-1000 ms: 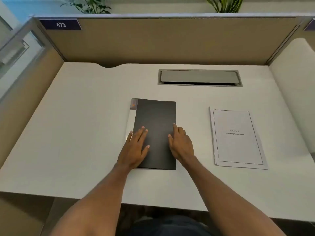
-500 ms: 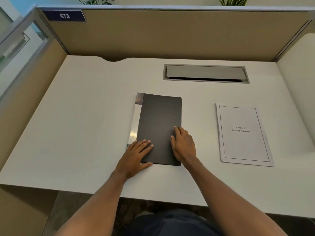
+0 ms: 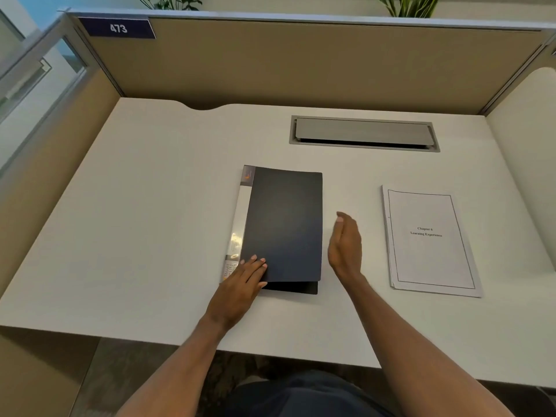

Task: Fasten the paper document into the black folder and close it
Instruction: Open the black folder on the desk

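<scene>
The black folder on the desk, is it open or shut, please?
Barely open: the black folder has its front cover lifted slightly, leaving a gap above the back cover at the near edge.

A dark blue tag (image 3: 118, 28) at the top left corner of the partition (image 3: 301, 64) is marked "473". The cover sheet of the paper document (image 3: 430, 240) is printed "Chapter 6" above "Learning Experience". Lettering on the spine label (image 3: 233, 251) of the black folder (image 3: 284, 224) is too blurred to be read
</scene>
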A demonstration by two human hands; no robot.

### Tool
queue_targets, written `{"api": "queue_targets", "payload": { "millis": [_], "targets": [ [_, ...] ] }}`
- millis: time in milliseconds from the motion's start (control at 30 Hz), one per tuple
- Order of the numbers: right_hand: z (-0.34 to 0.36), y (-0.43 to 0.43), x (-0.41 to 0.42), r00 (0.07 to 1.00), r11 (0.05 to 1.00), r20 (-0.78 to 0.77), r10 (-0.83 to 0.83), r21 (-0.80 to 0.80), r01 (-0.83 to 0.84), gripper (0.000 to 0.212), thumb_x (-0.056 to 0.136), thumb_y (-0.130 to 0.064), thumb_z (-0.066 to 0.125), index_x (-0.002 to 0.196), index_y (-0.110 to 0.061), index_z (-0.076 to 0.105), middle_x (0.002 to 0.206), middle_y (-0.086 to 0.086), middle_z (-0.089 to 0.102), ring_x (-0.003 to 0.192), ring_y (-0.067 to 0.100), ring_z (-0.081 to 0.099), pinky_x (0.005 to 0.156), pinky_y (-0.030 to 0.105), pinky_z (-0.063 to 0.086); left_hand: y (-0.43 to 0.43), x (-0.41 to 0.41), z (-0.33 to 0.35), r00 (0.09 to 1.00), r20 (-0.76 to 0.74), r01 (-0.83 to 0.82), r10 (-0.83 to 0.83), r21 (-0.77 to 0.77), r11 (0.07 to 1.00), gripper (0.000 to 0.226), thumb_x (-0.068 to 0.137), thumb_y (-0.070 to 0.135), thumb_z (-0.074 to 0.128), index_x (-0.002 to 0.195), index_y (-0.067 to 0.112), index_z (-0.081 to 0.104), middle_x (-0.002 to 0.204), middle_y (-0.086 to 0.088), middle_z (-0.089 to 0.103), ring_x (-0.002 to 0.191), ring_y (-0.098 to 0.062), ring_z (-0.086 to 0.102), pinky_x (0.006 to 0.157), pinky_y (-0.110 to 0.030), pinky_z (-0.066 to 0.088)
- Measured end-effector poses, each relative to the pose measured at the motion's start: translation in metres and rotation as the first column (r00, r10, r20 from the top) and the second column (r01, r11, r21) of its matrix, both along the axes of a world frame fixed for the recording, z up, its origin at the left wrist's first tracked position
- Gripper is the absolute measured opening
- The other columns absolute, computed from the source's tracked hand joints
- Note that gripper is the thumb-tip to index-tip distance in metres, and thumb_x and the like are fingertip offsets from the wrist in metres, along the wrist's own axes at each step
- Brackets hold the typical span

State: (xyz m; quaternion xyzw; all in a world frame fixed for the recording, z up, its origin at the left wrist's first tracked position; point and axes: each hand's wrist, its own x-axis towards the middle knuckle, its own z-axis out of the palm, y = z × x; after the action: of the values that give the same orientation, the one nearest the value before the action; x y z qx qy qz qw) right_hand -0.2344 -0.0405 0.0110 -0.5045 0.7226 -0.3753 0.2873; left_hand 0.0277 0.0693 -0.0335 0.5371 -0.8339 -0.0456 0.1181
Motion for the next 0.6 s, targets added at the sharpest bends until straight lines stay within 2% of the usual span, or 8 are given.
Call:
{"api": "queue_targets", "payload": {
  "millis": [67, 133, 200, 300, 400, 500, 567, 600],
  "targets": [
    [-0.001, -0.001, 0.0, 0.978, 0.984, 0.115, -0.175, 0.027, 0.173, 0.04, 0.109, -0.029, 0.028, 0.131, -0.014, 0.058, 0.132, 0.005, 0.063, 0.124, 0.023, 0.057, 0.109, 0.037, 0.045, 0.002, -0.002, 0.005, 0.996, -0.078, -0.028, 0.03, 0.028, 0.999, 0.049, 0.107, 0.029, 0.037, 0.144, 0.003, 0.056, 0.148, -0.011, 0.059, 0.14, -0.028, 0.054, 0.111, -0.045, 0.051],
    [-0.004, 0.003, 0.004, 0.968, 0.972, 0.098, -0.233, 0.045, 0.229, 0.038, 0.109, -0.024, 0.03, 0.129, -0.011, 0.059, 0.131, 0.007, 0.064, 0.123, 0.025, 0.058, 0.108, 0.034, 0.045, 0.004, -0.002, 0.01, 0.98, -0.18, -0.069, 0.081, 0.069, 0.995, 0.049, 0.107, 0.028, 0.038, 0.146, 0.003, 0.054, 0.151, -0.011, 0.055, 0.141, -0.028, 0.053, 0.111, -0.044, 0.05],
    [-0.008, 0.011, 0.015, 0.991, 0.992, 0.051, -0.122, 0.03, 0.12, 0.037, 0.108, -0.022, 0.032, 0.133, -0.011, 0.057, 0.134, 0.008, 0.062, 0.124, 0.024, 0.057, 0.106, 0.029, 0.042, 0.008, 0.001, 0.012, 0.945, -0.295, -0.108, 0.14, 0.124, 0.986, 0.047, 0.108, 0.024, 0.04, 0.15, 0.004, 0.049, 0.157, -0.01, 0.049, 0.145, -0.027, 0.049, 0.113, -0.039, 0.047],
    [-0.011, 0.018, 0.041, 0.97, 0.969, -0.001, 0.242, 0.055, -0.241, 0.032, 0.106, -0.027, 0.038, 0.134, -0.022, 0.052, 0.139, 0.003, 0.057, 0.123, 0.022, 0.057, 0.104, 0.042, 0.05, 0.017, 0.006, 0.015, 0.854, -0.469, -0.133, 0.223, 0.218, 0.967, 0.053, 0.106, 0.008, 0.043, 0.159, 0.013, 0.036, 0.165, -0.002, 0.037, 0.152, -0.016, 0.038, 0.115, -0.025, 0.044],
    [-0.019, 0.023, 0.067, 0.712, 0.78, -0.319, 0.626, 0.258, -0.57, 0.059, 0.104, -0.04, 0.048, 0.156, -0.026, 0.027, 0.165, 0.003, 0.026, 0.149, 0.026, 0.031, 0.118, 0.048, 0.037, 0.022, 0.007, 0.021, 0.787, -0.56, -0.164, 0.259, 0.216, 0.963, 0.052, 0.108, 0.019, 0.036, 0.16, 0.022, 0.03, 0.164, 0.003, 0.037, 0.152, -0.006, 0.034, 0.116, -0.022, 0.041],
    [-0.028, 0.028, 0.081, 0.477, 0.689, -0.503, 0.721, 0.443, -0.574, 0.072, 0.103, -0.049, 0.044, 0.162, -0.028, 0.007, 0.171, 0.01, 0.001, 0.158, 0.034, 0.001, 0.128, 0.05, 0.013, 0.029, 0.012, 0.024, 0.696, -0.651, -0.233, 0.303, 0.195, 0.953, 0.048, 0.111, 0.024, 0.032, 0.158, 0.017, 0.034, 0.16, 0.004, 0.043, 0.15, -0.011, 0.039, 0.119, -0.022, 0.036],
    [-0.029, 0.028, 0.085, 0.418, 0.676, -0.539, 0.731, 0.488, -0.553, 0.071, 0.104, -0.049, 0.042, 0.162, -0.028, 0.006, 0.171, 0.013, 0.0, 0.157, 0.036, -0.002, 0.127, 0.05, 0.011, 0.036, 0.016, 0.028, 0.618, -0.698, -0.343, 0.361, 0.173, 0.923, 0.038, 0.111, 0.026, 0.034, 0.144, 0.014, 0.049, 0.141, 0.003, 0.059, 0.132, -0.018, 0.059, 0.108, -0.013, 0.043],
    [-0.028, 0.027, 0.085, 0.405, 0.67, -0.542, 0.736, 0.503, -0.545, 0.071, 0.104, -0.048, 0.043, 0.162, -0.028, 0.007, 0.171, 0.014, 0.0, 0.157, 0.036, -0.001, 0.127, 0.05, 0.012, 0.04, 0.018, 0.032, 0.579, -0.717, -0.418, 0.39, 0.15, 0.896, 0.03, 0.111, 0.03, 0.034, 0.127, 0.016, 0.056, 0.119, 0.006, 0.065, 0.109, -0.02, 0.067, 0.092, -0.008, 0.047]
  ]
}}
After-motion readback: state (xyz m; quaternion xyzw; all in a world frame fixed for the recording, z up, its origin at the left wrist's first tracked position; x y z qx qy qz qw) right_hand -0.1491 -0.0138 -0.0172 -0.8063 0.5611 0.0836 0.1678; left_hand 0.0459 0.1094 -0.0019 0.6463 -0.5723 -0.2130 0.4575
